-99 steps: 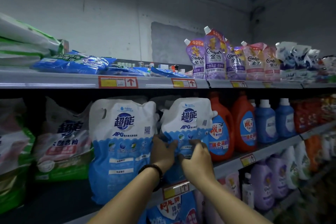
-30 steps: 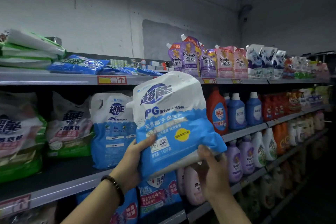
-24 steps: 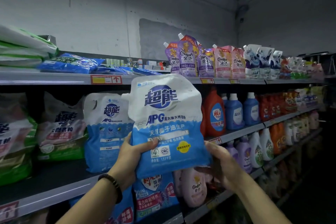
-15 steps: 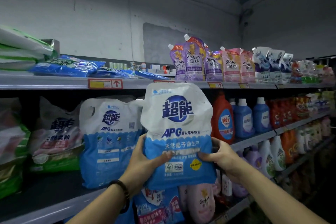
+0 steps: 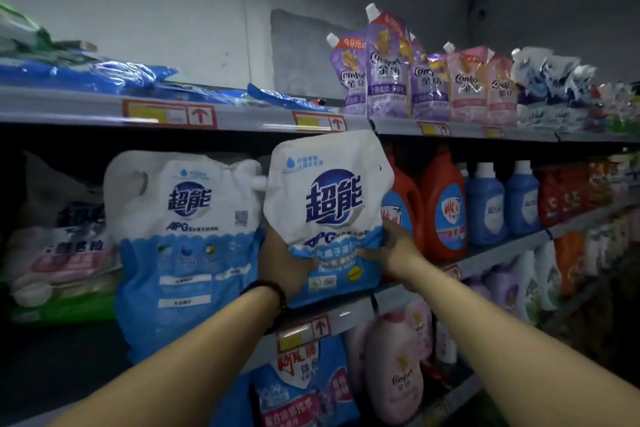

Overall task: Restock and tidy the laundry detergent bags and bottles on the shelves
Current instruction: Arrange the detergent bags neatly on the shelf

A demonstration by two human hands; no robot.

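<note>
item: white-and-blue soft plastic detergent pouch [image 5: 329, 215], upright, slightly tilted, at the front edge of the grey metal middle shelf [image 5: 356, 308]. left hand [image 5: 277, 263] grips its lower left edge. right hand [image 5: 394, 246] pinches its lower right edge, thumb on front. neighbours: larger matching white-and-blue pouch [image 5: 187, 239] left, orange plastic bottle [image 5: 405, 204] right.

Left hand [image 5: 281, 262] partly hidden behind detergent bag [image 5: 329, 204]; far-right packs [image 5: 613, 104] blurred.
</note>
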